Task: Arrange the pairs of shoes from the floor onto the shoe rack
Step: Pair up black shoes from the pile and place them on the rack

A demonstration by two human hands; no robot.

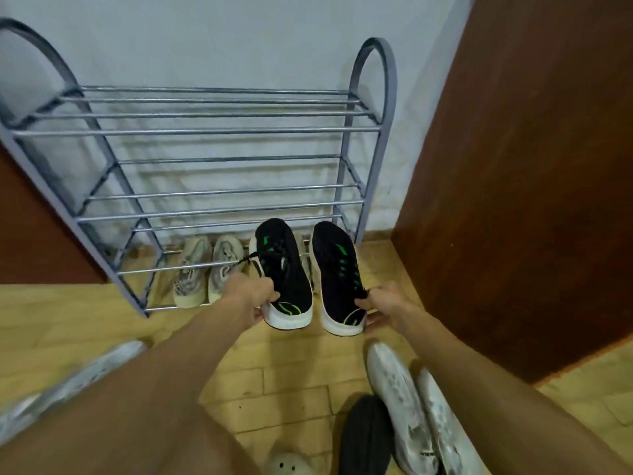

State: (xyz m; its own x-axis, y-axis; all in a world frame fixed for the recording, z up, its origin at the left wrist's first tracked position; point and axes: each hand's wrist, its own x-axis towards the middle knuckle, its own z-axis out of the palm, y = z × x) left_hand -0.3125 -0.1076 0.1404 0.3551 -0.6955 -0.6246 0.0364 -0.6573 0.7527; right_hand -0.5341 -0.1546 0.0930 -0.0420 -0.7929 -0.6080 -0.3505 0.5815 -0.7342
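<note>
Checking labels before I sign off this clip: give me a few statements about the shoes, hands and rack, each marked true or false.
1. The left hand and right hand each hold a black-and-green sneaker by the heel. True.
2. The beige pair lies on the open floor beside the person's legs. False: it sits at the bottom of the shoe rack.
3. A white pair lies on the floor at lower right, away from the rack. True.
4. The held sneakers' toes point back toward the person. False: the toes point toward the rack and the heels are in the grip of the hands.
</note>
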